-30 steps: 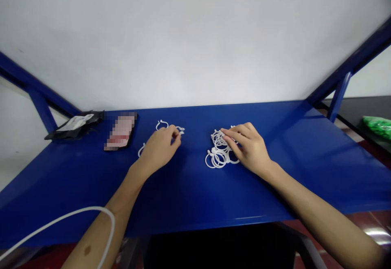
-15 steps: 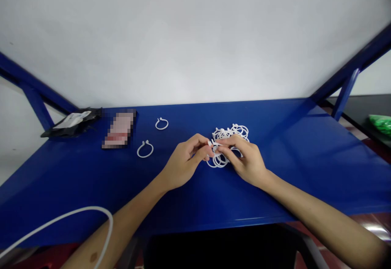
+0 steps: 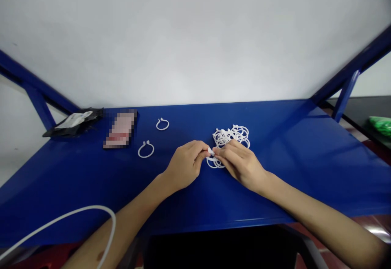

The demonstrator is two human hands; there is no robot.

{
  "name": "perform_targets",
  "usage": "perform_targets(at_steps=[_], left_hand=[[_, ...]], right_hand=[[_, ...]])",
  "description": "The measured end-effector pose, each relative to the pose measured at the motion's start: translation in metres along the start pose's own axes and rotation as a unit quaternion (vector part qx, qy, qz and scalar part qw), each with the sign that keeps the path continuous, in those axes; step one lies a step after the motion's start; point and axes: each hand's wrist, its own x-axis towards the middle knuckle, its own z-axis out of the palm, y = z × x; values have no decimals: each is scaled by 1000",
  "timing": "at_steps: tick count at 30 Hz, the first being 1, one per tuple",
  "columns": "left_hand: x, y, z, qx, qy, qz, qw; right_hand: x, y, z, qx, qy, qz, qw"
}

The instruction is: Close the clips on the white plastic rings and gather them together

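Both hands meet in front of a pile of white plastic curtain rings (image 3: 224, 135). Between thumb and forefinger, my left hand (image 3: 187, 164) pinches one knobbed end of a white curtain ring (image 3: 210, 151). My right hand (image 3: 241, 164) pinches the same ring from the other side, its fingers covering part of the pile. Most of the held ring is hidden by the fingers. Two separate rings with parted ends lie to the left: a nearer ring (image 3: 146, 151) and a farther ring (image 3: 162, 124).
A blue table (image 3: 189, 203) stands against a white wall, with blue frame bars at both sides. Toward the left lie a pixelated flat object (image 3: 120, 128) and a black plastic package (image 3: 75, 123). A white cable (image 3: 76, 211) loops over my left forearm.
My fingers have closed in around the ring's ends, which are now closer together. Both hands have shifted slightly toward me. The loose rings stay where they were.
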Motion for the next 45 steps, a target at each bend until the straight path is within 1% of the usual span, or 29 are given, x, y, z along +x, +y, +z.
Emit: perform_targets(at_steps=[2,4,5,6,7,9,11,13,15,16,18,20,21,23,25,26,28,31,33,34,36,37,38,39,42,45], left_hand=[[4,-5,-5,28,-26,28,999],[9,-14,-14,68,-58,36,995],[11,-21,-19,98,-68,23,993],[13,-29,-24,136,-58,-11,989],[14,-38,-30,190,-35,-52,980],[12,-60,-39,309,-17,-119,944],[8,-81,-46,388,-19,-168,906],[5,-95,-49,420,-36,-187,888],[6,-98,-49,416,-44,-174,892],[7,-95,-47,402,-41,-155,901],[10,-82,-41,358,-21,-92,929],[13,-61,-31,304,10,-9,952],[13,-49,-26,285,31,28,958],[12,-27,-15,260,51,100,959],[9,-11,-5,249,47,163,954],[8,-5,-2,242,44,183,952],[7,1,3,232,35,203,951],[5,1,5,214,32,204,955],[5,1,5,181,53,177,966],[5,0,4,156,70,145,974],[4,0,3,95,103,49,989],[4,0,3,62,108,2,992],[5,-1,2,31,103,-33,994],[5,-1,1,2,88,-53,995],[6,-1,-2,-61,42,-62,995],[7,3,-3,-86,32,-81,993]], right_hand=[[2,3,0,0,4,18,1000],[4,9,-2,-5,22,45,999],[4,13,-3,-14,31,58,998],[4,19,-5,-29,39,72,996],[4,25,-6,-47,45,88,994],[3,37,-8,-90,49,120,987],[0,48,-8,-125,42,136,982],[-1,53,-7,-147,37,140,978],[0,52,-7,-154,45,143,977],[1,50,-8,-150,52,144,977],[3,42,-9,-124,63,144,980],[6,31,-9,-75,59,142,985],[7,25,-9,-45,54,145,987],[8,15,-8,17,43,160,986],[8,8,-6,67,43,184,980],[8,6,-6,86,48,196,976],[7,3,-4,112,60,215,968],[6,3,-3,134,73,242,958],[5,4,-3,147,90,255,952],[4,4,-4,155,98,260,948],[4,4,-5,172,105,262,944],[4,4,-5,180,102,259,943],[4,4,-5,186,96,253,945],[4,3,-5,188,87,243,948],[5,2,-5,181,59,202,961],[5,1,-4,174,41,175,968]])
